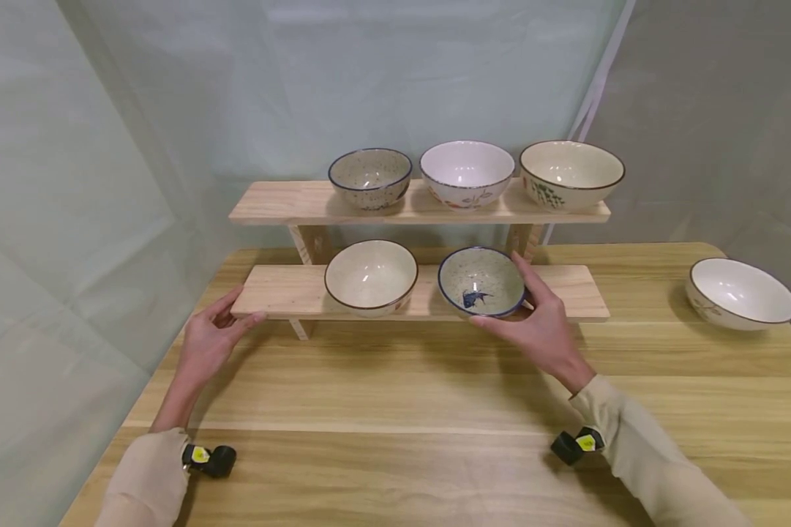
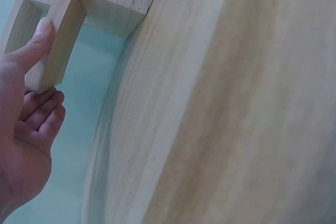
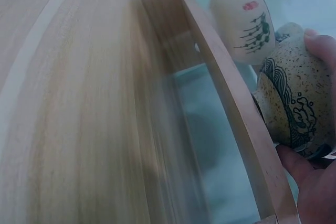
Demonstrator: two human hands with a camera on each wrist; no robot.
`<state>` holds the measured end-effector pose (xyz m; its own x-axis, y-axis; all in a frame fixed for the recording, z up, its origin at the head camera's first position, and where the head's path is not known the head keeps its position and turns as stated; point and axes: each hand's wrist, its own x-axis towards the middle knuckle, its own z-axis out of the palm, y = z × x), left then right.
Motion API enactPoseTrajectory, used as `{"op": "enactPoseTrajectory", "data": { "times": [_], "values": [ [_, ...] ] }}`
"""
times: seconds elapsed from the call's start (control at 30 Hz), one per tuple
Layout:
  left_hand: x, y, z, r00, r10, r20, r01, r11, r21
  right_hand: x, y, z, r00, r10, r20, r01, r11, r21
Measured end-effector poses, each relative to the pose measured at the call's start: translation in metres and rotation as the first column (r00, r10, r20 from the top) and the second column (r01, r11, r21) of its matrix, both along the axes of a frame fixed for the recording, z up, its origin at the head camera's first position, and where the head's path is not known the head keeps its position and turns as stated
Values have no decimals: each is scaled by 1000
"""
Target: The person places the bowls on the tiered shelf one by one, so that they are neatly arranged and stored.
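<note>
My right hand [image 1: 545,329] grips a speckled grey bowl [image 1: 477,282] with a blue rim and a blue fish inside, thumb on the near side and fingers round the right side. In the right wrist view dark wave patterns show on this bowl's [image 3: 299,98] outside, right by the board's edge. My left hand [image 1: 212,338] holds the left end of the lower board of a two-tier wooden shelf [image 1: 276,289]. The left wrist view shows its thumb [image 2: 39,40] on the board and the other fingers at the board's end. A cream bowl [image 1: 372,274] with a brown rim sits between the hands on that board.
On the upper board [image 1: 276,201] stand a speckled bowl [image 1: 370,179], a white bowl [image 1: 467,176] and a cream bowl [image 1: 571,176]. Another white bowl [image 1: 740,294] rests on the wooden table [image 1: 382,410] at far right. Pale curtains [image 1: 369,80] hang behind.
</note>
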<state>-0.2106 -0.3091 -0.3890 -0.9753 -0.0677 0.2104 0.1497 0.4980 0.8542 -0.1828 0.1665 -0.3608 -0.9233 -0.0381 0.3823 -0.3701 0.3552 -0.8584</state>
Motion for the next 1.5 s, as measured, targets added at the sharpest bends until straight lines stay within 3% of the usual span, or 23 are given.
{"op": "enactPoseTrajectory", "data": {
  "times": [0.6,0.73,0.97,1.27,1.5],
  "values": [
    [1,1,0,1000,-12,8,12,1000,16,-2,-10,2,1000,9,-15,-10,998,-58],
    [1,0,0,1000,-16,14,16,1000,20,8,-17,18,1000,10,-2,-10,999,-37],
    [1,-1,0,1000,-16,19,16,1000,18,-6,-11,0,1000,5,-7,-6,1000,-18],
    [1,-1,2,1000,-9,28,9,1000,0,-7,-10,2,1000,15,13,-15,1000,17],
    [0,-1,1,1000,-8,20,8,1000,-7,-8,-9,5,999,3,40,-8,994,109]
  ]
}}
